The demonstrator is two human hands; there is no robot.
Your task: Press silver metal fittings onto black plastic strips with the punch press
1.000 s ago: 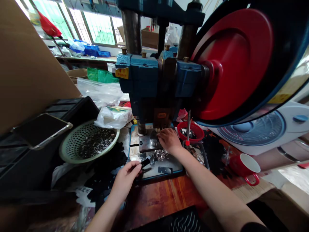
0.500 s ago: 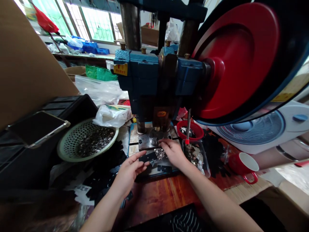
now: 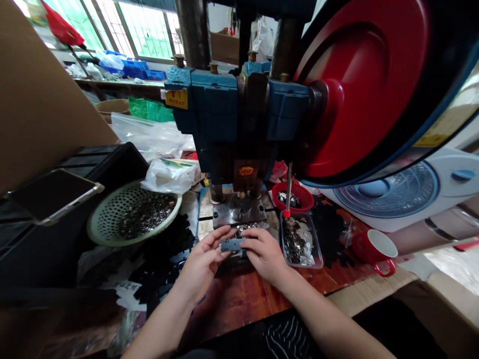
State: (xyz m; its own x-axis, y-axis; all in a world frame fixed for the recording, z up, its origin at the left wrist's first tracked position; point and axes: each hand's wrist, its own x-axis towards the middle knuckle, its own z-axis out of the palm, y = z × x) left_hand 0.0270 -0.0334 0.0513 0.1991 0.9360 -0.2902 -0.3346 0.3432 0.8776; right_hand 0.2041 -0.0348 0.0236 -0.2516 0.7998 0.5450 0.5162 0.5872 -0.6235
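Observation:
A small dark flat plate [image 3: 231, 245] with little holes is held level just in front of the press. Its left end is between the thumb and fingers of my left hand [image 3: 202, 260]. The fingertips of my right hand [image 3: 265, 255] close on its right end. Behind the plate, a heap of tiny shiny metal parts [image 3: 243, 229] lies on the press bed, partly covered by my fingers. Beyond that heap sits the steel die block [image 3: 239, 212], under the ram of the blue press [image 3: 215, 109].
Left stands a pale green colander [image 3: 95, 227] of small metal parts, near a phone [image 3: 52, 194]. To the right are a clear plastic tray [image 3: 318, 257], a red basket [image 3: 309, 199], a red mug [image 3: 368, 247] and a fan [image 3: 389, 194]. The large red flywheel [image 3: 359, 99] overhangs the right side.
My right hand has come back from the die area toward me and taken the plate's right end. The plate is lifted and turned level between both hands. The view has shifted slightly.

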